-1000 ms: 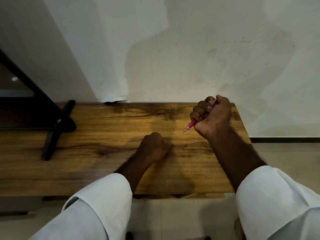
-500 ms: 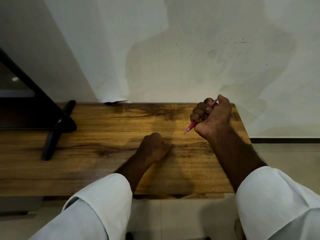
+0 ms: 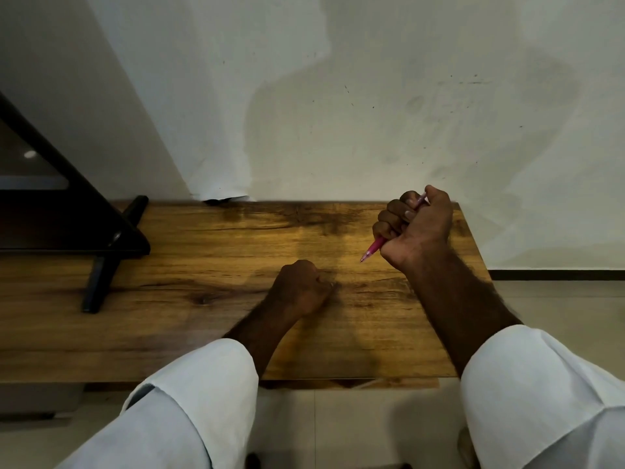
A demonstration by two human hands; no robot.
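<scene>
A pink pen [image 3: 373, 248] is gripped in my right hand [image 3: 417, 228], fist closed round its barrel, tip pointing down-left just above the wooden table [image 3: 209, 265]. The pen's top end sticks out between thumb and fingers near the far right table corner. My left hand [image 3: 299, 289] rests on the table's middle as a loose fist with nothing seen in it.
A black monitor with a black stand foot [image 3: 101, 265] occupies the table's left end. A pale wall [image 3: 372, 113] rises directly behind the table. The table's right edge drops to a tiled floor [image 3: 558, 306]. White sleeves cover both my forearms.
My right hand has turned the pen slightly, so more of its top end shows above the fingers. The left hand has stayed put.
</scene>
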